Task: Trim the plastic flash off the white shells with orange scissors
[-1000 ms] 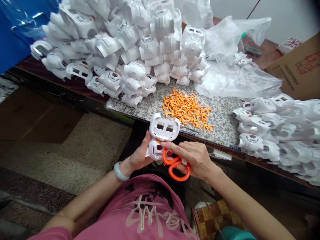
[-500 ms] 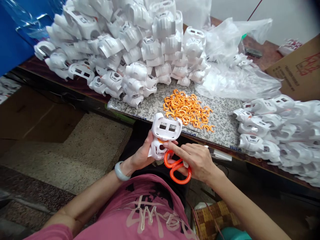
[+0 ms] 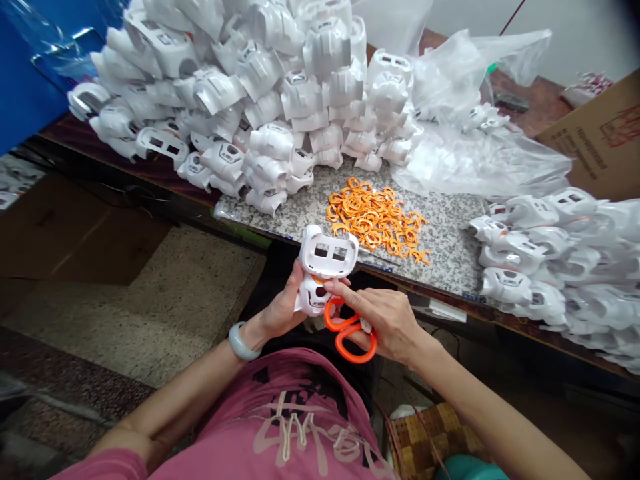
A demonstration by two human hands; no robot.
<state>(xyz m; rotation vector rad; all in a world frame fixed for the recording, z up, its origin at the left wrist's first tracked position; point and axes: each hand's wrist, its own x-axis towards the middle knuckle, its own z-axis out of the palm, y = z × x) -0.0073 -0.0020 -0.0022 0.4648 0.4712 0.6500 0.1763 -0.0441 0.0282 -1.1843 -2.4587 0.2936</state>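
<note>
My left hand (image 3: 281, 305) is closed round a white plastic housing (image 3: 329, 256) with two square windows in its upper part and dark lettering lower down. A thin orange strip (image 3: 321, 279) shows across the housing's waist. Scissors with orange-red handles (image 3: 356, 344) are held in my right hand (image 3: 387, 321), their blades hidden by the palm. My right index finger reaches to the housing and touches it near the orange strip. Just beyond the housing, a heap of small orange curved clips (image 3: 373, 217) lies on the speckled tabletop (image 3: 447, 233).
White housings (image 3: 270, 153) are piled high at the back left, and another stack (image 3: 543, 260) stands at the right. Clear plastic bags (image 3: 475, 157) lie behind the clips. A cardboard box (image 3: 597, 143) is at the far right. Below the table sits a woven basket (image 3: 427, 443).
Both hands, the housing and the scissors have shifted slightly left. My right index finger stays against the housing, and both grips look the same.
</note>
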